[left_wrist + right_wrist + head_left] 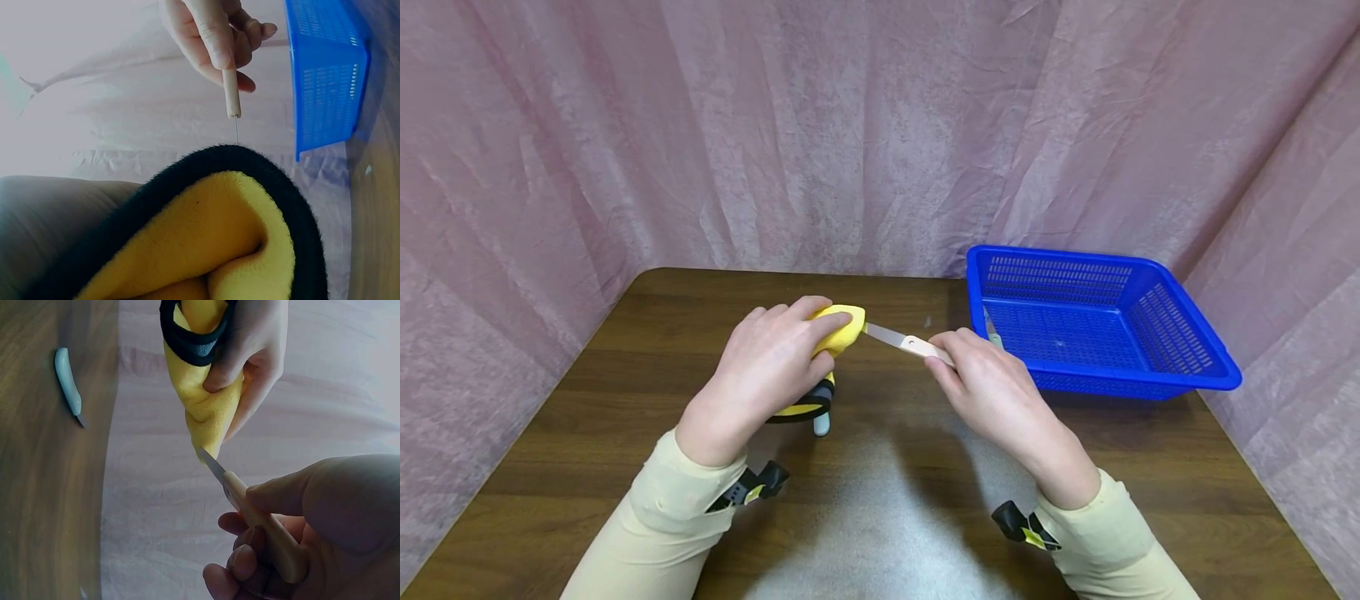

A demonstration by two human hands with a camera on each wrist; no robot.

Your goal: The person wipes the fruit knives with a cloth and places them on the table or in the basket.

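Observation:
My left hand grips a yellow cloth with black edging, thumb and fingers closed around a folded part of it. A knife with a cream handle is pinched in my right hand. Its blade points left, and in the right wrist view the tip meets the lower end of the bunched cloth. Beneath the cloth, a second knife with a pale blue handle lies on the table; in the head view the cloth hides most of it. The left wrist view shows the cloth's loose edge hanging in a curve.
A blue plastic basket with slotted walls stands at the back right of the brown wooden table. Inside, near its left wall, lies a knife with a pale green handle. Pink curtains hang behind and along the sides.

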